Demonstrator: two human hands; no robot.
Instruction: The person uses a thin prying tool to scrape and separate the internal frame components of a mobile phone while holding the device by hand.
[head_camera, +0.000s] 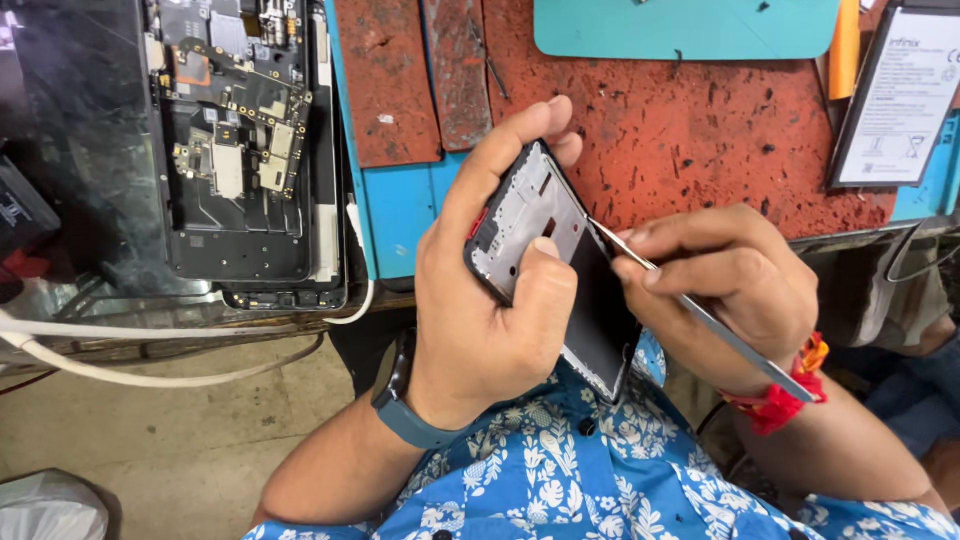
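Head camera, looking down over a cluttered repair bench: the person's left hand (490, 300) was wrapped around a bare phone frame (545, 260), thumb pressed on its inner face and fingers curled behind, holding it tilted in the air just above the lap and in front of the bench edge. The right hand (725, 290) pinched slim metal tweezers (700, 310) between thumb and forefinger, the tip touching the frame's upper right edge.

Done well, I judge, this step called for a firm, steady grip from the left hand and light, shallow pressure from the tweezer tip, so that it neither slipped nor scratched the frame (the tip's exact contact point was too small to make out).

On the bench to the left lay an opened phone (240, 140) with its circuit board exposed. At the upper right sat a flat rectangular phone battery (895, 100), black-edged with a white printed label. A teal mat (690, 25) lay at the top, on a worn red work surface (700, 130). A white cable (150, 335) ran along the lower left.
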